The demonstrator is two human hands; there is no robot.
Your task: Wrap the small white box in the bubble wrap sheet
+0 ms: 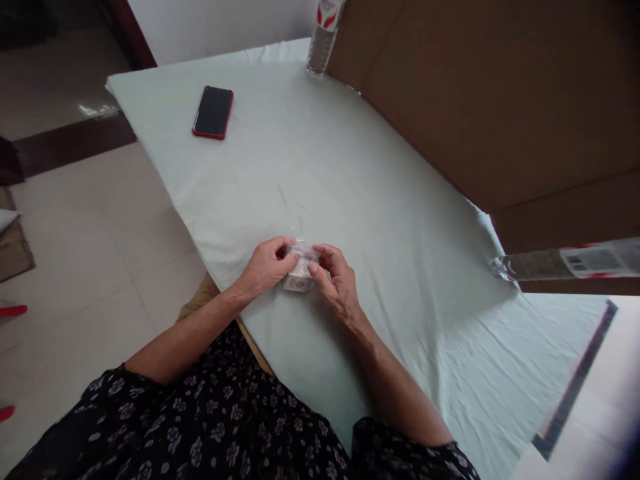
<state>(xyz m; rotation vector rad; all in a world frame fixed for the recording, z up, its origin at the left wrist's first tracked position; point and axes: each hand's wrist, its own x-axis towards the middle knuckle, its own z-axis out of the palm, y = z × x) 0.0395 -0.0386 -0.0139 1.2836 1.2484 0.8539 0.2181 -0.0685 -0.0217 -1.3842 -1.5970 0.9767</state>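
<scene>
Near the front edge of the cloth-covered table lies a small white box [300, 277] with faint reddish print on its near face. Clear plastic wrap [303, 249] covers its far end and sticks up a little. My left hand [270, 265] pinches the wrap at the box's left side, thumb on top. On the other side, my right hand [336, 277] holds the wrap's right edge between bent fingers and thumb. Both hands rest low over the cloth, and their fingertips partly hide the box.
A dark phone in a red case [214, 112] lies at the table's far left. Brown cardboard [475, 100] stands along the right side, with one clear bottle [320, 47] at its far end and another [565, 262] at its near end. Pale cloth [390, 180] covers the table.
</scene>
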